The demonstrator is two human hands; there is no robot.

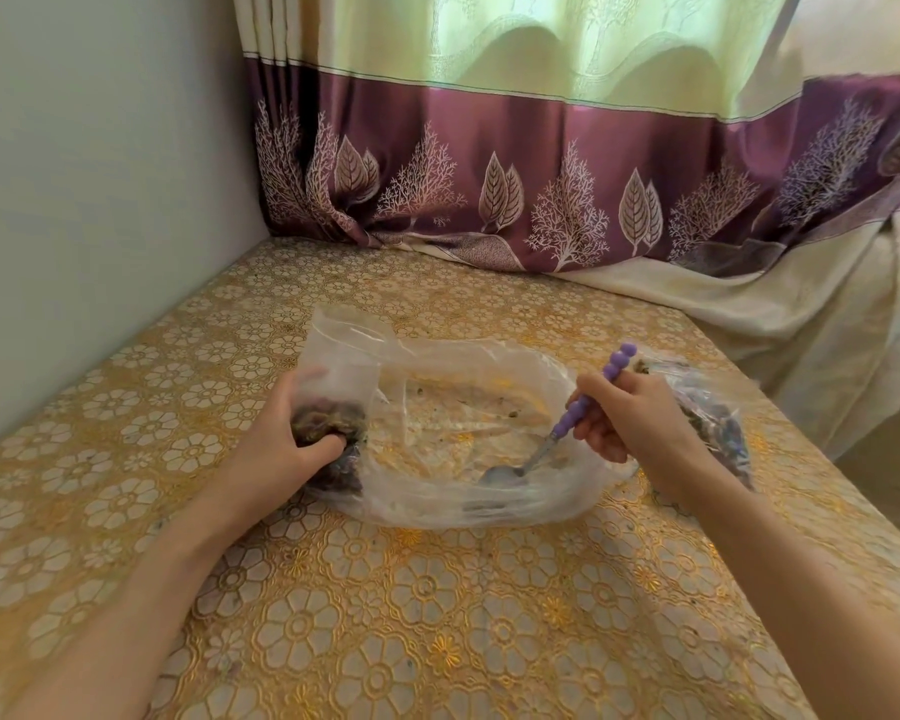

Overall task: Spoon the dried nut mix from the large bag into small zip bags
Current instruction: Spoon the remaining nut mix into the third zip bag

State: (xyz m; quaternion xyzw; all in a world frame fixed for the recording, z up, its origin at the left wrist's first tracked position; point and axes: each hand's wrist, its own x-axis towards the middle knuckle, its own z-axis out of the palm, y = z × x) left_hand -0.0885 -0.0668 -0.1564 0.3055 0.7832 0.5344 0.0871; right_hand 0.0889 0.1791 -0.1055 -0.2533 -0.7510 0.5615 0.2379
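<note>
A large clear plastic bag (pixel 468 407) lies open on the table, with only crumbs and a few bits of nut mix showing inside. My left hand (pixel 281 433) grips a small zip bag (pixel 333 376) standing at the large bag's left edge; dark nut mix fills its bottom. My right hand (pixel 630 418) holds a spoon (pixel 557 433) by its purple beaded handle, and the metal bowl rests low inside the large bag near its front wall. More small bags with dark nut mix (pixel 713 413) lie behind my right hand, partly hidden by it.
The table wears a gold floral cloth (pixel 385 615). A grey wall (pixel 100 200) runs along the left side. A purple and cream curtain (pixel 541 189) hangs at the back and drapes over the table's right corner.
</note>
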